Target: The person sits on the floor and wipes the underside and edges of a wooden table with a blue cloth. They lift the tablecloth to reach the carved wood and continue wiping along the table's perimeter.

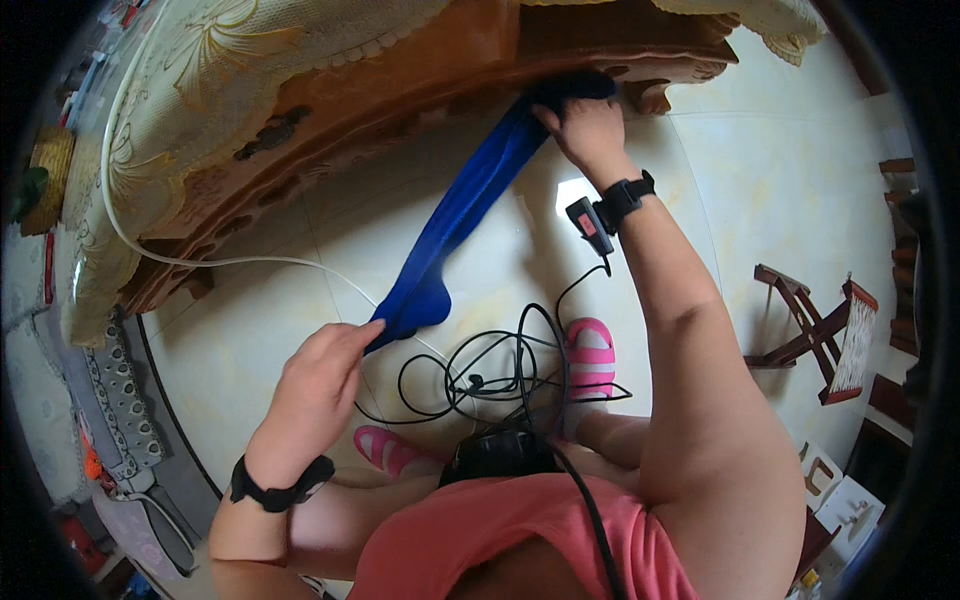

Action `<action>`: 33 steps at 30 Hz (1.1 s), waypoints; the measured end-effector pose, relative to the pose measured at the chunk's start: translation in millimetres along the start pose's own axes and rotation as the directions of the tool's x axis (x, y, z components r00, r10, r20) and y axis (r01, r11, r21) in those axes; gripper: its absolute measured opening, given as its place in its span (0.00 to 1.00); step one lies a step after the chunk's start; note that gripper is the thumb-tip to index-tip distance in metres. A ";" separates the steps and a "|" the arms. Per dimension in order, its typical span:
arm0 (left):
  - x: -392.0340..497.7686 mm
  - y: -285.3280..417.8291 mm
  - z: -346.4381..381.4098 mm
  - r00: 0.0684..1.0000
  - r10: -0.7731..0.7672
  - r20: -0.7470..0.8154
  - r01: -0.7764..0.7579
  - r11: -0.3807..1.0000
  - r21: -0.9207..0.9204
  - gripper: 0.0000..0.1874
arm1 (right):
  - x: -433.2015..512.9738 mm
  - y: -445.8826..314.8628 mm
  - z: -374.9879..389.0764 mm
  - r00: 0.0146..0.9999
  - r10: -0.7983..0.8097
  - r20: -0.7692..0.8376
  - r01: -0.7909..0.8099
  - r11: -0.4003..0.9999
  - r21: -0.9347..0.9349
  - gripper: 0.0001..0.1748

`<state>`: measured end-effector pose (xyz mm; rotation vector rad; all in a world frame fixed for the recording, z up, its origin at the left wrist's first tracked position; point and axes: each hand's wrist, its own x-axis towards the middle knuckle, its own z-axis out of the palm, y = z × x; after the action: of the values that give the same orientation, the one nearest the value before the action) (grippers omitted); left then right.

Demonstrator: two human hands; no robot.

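Note:
A long blue knee-length sock (pixel 469 202), or a pair laid together, is stretched between my hands above the tiled floor. My left hand (pixel 319 382) pinches the toe end, at the lower left of the fabric. At the other end, my right hand (pixel 589 127) grips the dark, bunched part beside the carved wooden edge of the table; its fingertips are partly hidden. The heel bulge hangs near my left hand.
A carved wooden table (pixel 420 82) with a patterned cover spans the top. Black cable (pixel 517 360) lies looped near my feet in pink sandals (pixel 590 360). A white cable (pixel 225 262) crosses the floor. A folding stool (pixel 817 330) stands at right, a grey sofa (pixel 45 405) at left.

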<state>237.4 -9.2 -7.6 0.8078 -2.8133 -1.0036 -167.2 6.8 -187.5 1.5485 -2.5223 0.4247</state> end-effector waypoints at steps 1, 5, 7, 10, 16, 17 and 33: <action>3.3 0.5 4.2 0.999 0.028 0.020 -0.028 1.000 0.010 0.18 | 2.0 -0.9 2.8 0.989 0.077 0.125 -0.072 0.997 -0.040 0.25; 5.5 5.9 7.6 0.998 0.029 0.063 -0.032 0.999 0.033 0.22 | -2.2 -13.2 6.8 0.987 -0.020 0.161 -0.028 0.957 0.290 0.17; 3.7 8.9 2.7 0.998 0.035 0.046 -0.038 0.997 0.062 0.22 | -2.8 -11.2 -0.2 0.988 -0.006 0.153 -0.034 0.965 0.260 0.19; -0.2 13.4 -3.9 1.000 0.021 0.002 -0.021 0.997 0.070 0.20 | 2.2 -2.4 -12.0 0.976 -0.089 0.197 0.055 0.984 0.170 0.20; 6.6 12.8 5.5 1.000 0.003 0.013 -0.003 0.999 0.036 0.19 | 18.3 -20.0 1.7 0.963 0.009 0.270 -0.034 0.996 0.088 0.20; 8.0 12.1 6.7 1.000 -0.001 0.030 -0.001 0.999 0.044 0.19 | 16.7 -23.4 3.8 0.973 0.026 0.228 -0.050 0.994 0.099 0.20; -6.0 10.2 -5.8 1.000 0.008 0.013 -0.009 0.998 0.057 0.19 | 3.2 -5.3 -4.5 0.971 -0.036 0.235 0.036 0.999 0.001 0.24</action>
<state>239.2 -2.9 3.9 0.7971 -2.8664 -0.9348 -164.0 3.3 -181.5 1.7339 -2.6582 0.2446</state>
